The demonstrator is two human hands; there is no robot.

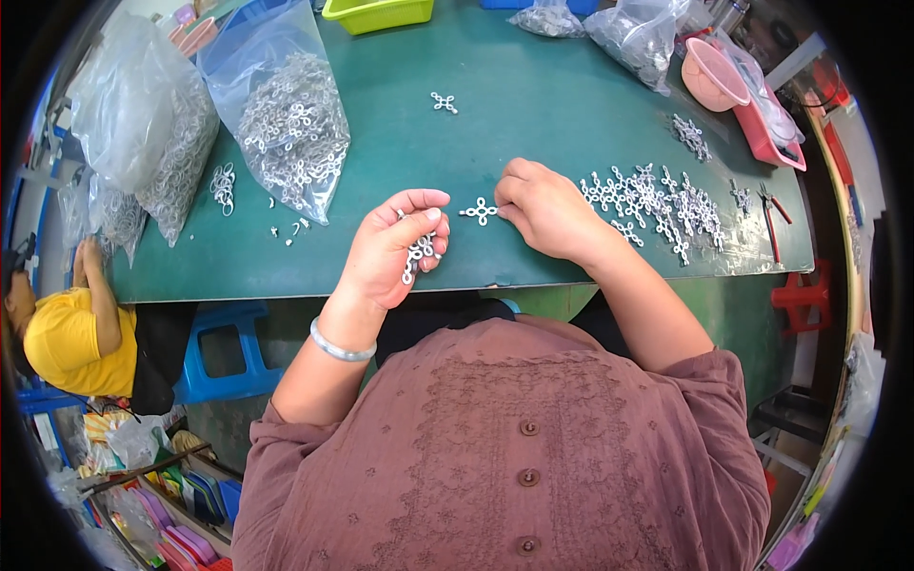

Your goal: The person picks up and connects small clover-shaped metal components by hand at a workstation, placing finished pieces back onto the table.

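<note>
At the near edge of the dark green work table, both hands are engaged with small silver-white metal rings. The left hand is curled, palm toward the person, closed loosely on a cluster of loose silver rings that hangs against the fingers. A plain silver bangle sits on that wrist. The right hand rests knuckles-up on the table, fingers bent and pinched at the right end of a cross-shaped assembly of joined silver rings, which lies flat on the table between the two hands.

Just right of the right hand lies a spread pile of finished cross-shaped ring pieces. A single further cross piece lies alone, well apart, toward the table's middle. Two clear plastic bags of loose rings stand at the far left. Red-handled pliers lie near the right edge; a pink plastic bowl stands at far right. A person in a yellow shirt sits at lower left.
</note>
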